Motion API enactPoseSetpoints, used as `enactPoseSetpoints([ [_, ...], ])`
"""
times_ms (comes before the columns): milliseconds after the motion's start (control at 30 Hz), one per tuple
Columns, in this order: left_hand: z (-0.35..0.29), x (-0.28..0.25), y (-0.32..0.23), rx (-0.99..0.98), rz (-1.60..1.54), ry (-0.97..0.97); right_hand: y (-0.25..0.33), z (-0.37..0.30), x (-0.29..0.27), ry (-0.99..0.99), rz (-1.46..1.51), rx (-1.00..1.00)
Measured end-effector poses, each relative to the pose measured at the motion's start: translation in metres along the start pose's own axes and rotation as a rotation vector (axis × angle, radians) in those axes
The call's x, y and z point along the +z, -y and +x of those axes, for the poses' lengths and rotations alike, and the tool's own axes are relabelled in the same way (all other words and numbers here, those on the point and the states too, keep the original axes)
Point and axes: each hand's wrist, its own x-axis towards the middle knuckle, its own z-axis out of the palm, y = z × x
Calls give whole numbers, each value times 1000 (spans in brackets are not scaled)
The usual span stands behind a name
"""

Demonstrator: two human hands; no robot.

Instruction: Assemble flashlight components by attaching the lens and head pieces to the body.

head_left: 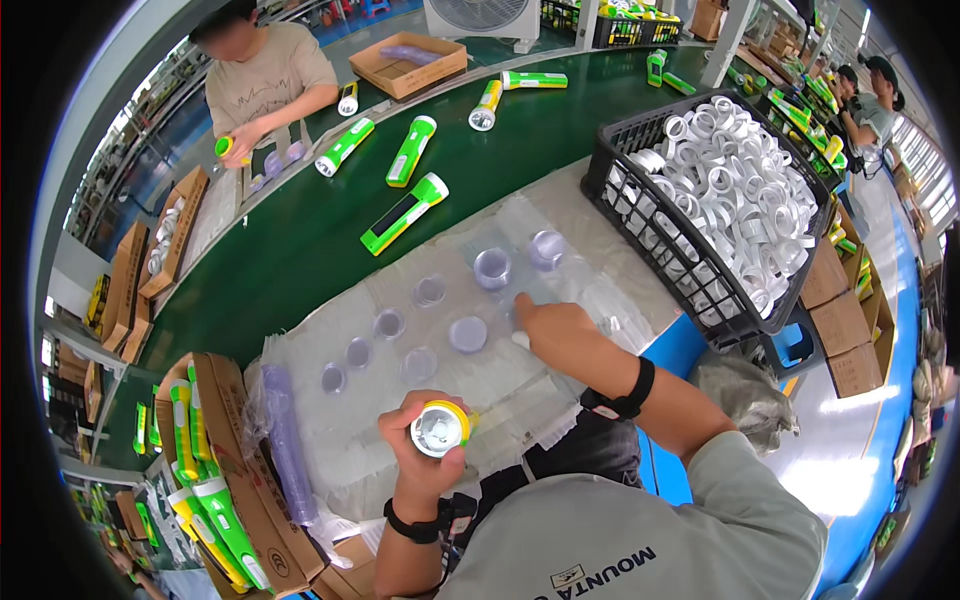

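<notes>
My left hand (420,465) is closed around a flashlight (438,428), its round reflector head and yellow rim facing up; the body is mostly hidden in the palm. Out over the plastic-covered work surface (470,385) reaches my right hand (555,332), index finger and thumb apart, fingertips down at the sheet. Just beyond those fingertips lies a stack of clear round lenses (492,268). Another lens stack (547,250) sits farther right, and a flat clear lens (468,335) lies left of the hand. Several more small lens stacks (389,323) are spread leftward.
A black crate (660,225) of silvery-white rings stands at right. Green-and-yellow flashlights (410,150) lie on the green conveyor belt (280,265). At left are a cardboard box (290,530) of flashlights and a purplish plastic-wrapped roll (285,440). Across the belt a person (265,80) handles a flashlight.
</notes>
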Motion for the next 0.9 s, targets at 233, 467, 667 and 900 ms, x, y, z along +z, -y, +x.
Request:
enactPoseSetpoints([
  [233,5,0,10,35,-33,60,-2,-25,-55,-77,432,-91],
  [467,-2,0,5,-6,-72,111,67,-38,-74,385,976,-373],
  [667,-2,1,-3,-74,-118,123,63,-37,-70,483,1025,-274],
  [900,6,-1,-20,-245,-310,125,62,-39,-74,507,1008,-241],
])
